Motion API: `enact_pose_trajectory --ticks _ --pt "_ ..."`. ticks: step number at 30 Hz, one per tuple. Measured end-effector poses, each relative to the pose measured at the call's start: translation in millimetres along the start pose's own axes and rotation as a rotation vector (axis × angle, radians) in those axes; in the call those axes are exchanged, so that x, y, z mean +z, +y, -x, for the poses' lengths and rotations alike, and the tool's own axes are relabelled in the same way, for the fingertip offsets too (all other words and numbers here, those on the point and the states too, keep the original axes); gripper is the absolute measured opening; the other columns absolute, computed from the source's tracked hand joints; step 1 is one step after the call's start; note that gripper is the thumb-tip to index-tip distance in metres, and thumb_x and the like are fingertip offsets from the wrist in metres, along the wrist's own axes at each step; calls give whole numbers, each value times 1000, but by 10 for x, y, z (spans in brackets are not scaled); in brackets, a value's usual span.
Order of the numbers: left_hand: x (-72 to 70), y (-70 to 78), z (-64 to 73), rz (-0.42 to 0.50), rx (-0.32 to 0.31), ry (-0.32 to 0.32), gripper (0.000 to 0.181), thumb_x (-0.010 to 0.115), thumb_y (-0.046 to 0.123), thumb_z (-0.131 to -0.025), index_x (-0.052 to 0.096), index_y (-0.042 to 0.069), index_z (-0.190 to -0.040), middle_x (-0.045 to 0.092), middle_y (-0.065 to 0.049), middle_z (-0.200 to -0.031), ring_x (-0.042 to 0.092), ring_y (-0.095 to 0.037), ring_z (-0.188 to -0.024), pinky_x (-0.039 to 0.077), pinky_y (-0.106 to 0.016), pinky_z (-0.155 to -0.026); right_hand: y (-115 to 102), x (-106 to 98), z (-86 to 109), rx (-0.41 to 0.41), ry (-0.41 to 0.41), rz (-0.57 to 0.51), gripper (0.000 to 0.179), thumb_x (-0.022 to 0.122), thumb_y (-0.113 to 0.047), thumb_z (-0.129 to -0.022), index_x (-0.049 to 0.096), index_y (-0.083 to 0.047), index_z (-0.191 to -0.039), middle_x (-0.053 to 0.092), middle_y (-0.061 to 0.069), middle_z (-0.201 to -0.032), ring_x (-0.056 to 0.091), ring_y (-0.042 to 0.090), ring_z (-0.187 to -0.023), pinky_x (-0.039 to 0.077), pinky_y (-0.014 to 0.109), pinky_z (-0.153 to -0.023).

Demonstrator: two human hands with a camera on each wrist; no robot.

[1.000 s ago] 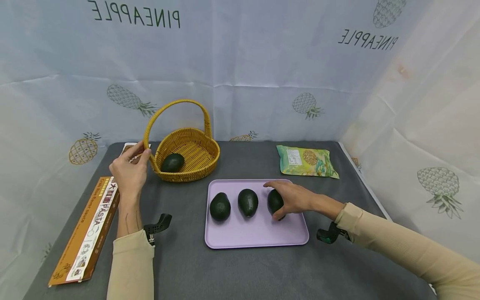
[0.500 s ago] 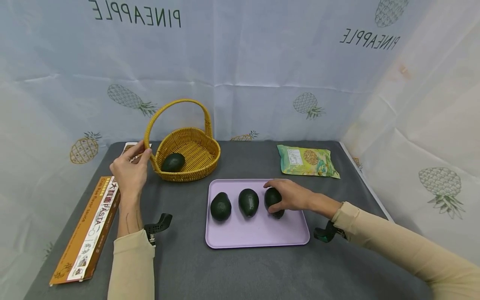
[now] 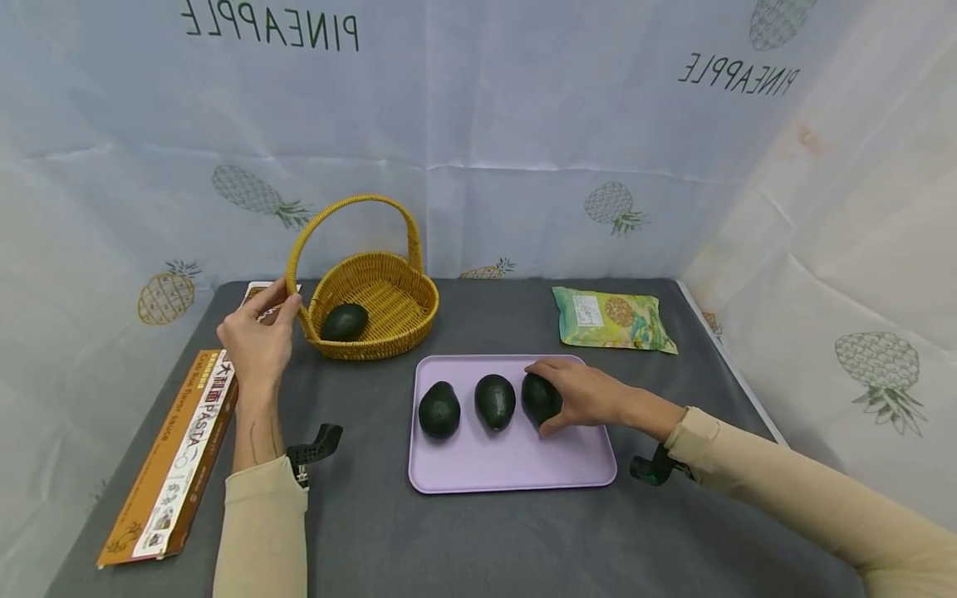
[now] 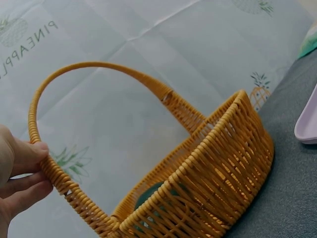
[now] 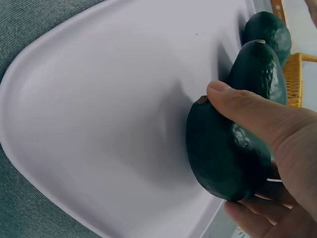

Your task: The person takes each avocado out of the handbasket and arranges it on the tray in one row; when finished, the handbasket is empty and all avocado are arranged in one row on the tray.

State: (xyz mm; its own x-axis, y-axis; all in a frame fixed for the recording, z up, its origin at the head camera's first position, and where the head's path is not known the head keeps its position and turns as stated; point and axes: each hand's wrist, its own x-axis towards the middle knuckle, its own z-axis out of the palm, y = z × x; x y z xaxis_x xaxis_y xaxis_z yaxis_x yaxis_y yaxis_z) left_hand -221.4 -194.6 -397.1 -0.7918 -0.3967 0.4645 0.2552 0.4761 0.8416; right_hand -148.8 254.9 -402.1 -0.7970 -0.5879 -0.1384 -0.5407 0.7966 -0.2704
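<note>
My left hand [image 3: 262,336] pinches the handle of a yellow wicker basket [image 3: 407,342] between thumb and fingers, on its left side. One dark green avocado [image 3: 345,322] lies inside; the basket's wall partly hides it in the left wrist view. On the lilac tray [image 3: 478,472], my right hand [image 3: 586,392] grips the rightmost avocado [image 5: 218,148], with the thumb at its stem end and fingers round the other end. Two more avocados stay beside it on the tray, a middle one [image 3: 495,403] and a left one [image 3: 439,411].
A long orange and white pasta box [image 3: 172,465] lies along the table's left side, beneath my left forearm's side. A green and yellow packet [image 3: 615,321] lies at the back right. A pineapple-print curtain [image 3: 508,108] stands behind the grey table [image 3: 478,548].
My right fingers have closed in on the rightmost avocado, which has shifted slightly left and turned. The left hand stays on the basket handle.
</note>
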Motion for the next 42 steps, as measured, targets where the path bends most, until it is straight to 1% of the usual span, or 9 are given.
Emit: enact_pose_trajectory --ticks 4,9,15,20,23,30,33,36,42 --pt "-11 -9 17 -17 -12 -3 33 74 21 -100 75 17 -132 78 -12 -120 74 -4 -102 58 -7 -86 -15 0 -13 33 -24 4 98 92 -46 -79 48 -3 -154 52 18 -155 52 38 -142 55 55 -108" --pt "-6 -18 7 -8 -5 1 33 74 21 -99 75 16 -132 78 -13 -120 75 -7 -102 58 -8 -86 -26 -19 -20 66 -36 -4 101 92 -47 -78 45 -4 -157 49 18 -158 50 39 -144 55 57 -107" --pt "-5 -3 -1 -12 -17 -4 33 76 22 -99 75 19 -131 78 -12 -121 75 -13 -107 60 -11 -88 -30 -14 -37 54 -10 20 96 92 -48 -77 51 -3 -151 55 17 -152 55 37 -139 58 55 -103" --pt "-5 -14 -5 -10 -24 -3 33 76 21 -98 75 20 -131 77 -13 -121 76 -16 -107 61 -13 -89 -40 -20 -40 50 -6 31 96 92 -49 -77 52 -3 -151 55 16 -152 54 38 -139 57 55 -103" --pt "-6 -17 -5 -5 -19 -1 33 76 22 -98 75 19 -131 77 -13 -121 76 -13 -105 60 -13 -89 -52 -32 -39 47 -10 31 97 92 -49 -77 51 -3 -152 54 17 -153 54 38 -140 57 56 -103" --pt "9 -34 -4 -2 -2 1 34 74 19 -99 74 15 -133 77 -13 -120 70 6 -97 59 -9 -88 -64 -103 -82 36 -13 18 98 89 -54 -80 49 -3 -153 55 16 -151 57 35 -137 57 55 -105" --pt "9 -33 0 7 3 4 34 75 18 -99 74 14 -133 77 -14 -120 69 9 -94 59 -9 -87 -102 -212 -169 43 -6 -23 94 84 -56 -84 49 -5 -155 55 15 -152 57 34 -138 55 55 -108" --pt "3 -26 1 20 8 7 33 75 18 -99 74 14 -132 78 -14 -119 70 7 -93 59 -8 -85 -170 -355 -327 29 6 -84 89 79 -55 -89 48 -4 -155 54 16 -154 54 35 -142 53 56 -112" --pt "-11 -19 2 33 -6 -1 32 75 20 -99 75 17 -131 77 -13 -120 72 5 -93 59 -8 -84 -451 -610 -845 20 -13 -195 87 76 -53 -93 46 -2 -156 52 17 -157 50 30 -146 47 48 -120"
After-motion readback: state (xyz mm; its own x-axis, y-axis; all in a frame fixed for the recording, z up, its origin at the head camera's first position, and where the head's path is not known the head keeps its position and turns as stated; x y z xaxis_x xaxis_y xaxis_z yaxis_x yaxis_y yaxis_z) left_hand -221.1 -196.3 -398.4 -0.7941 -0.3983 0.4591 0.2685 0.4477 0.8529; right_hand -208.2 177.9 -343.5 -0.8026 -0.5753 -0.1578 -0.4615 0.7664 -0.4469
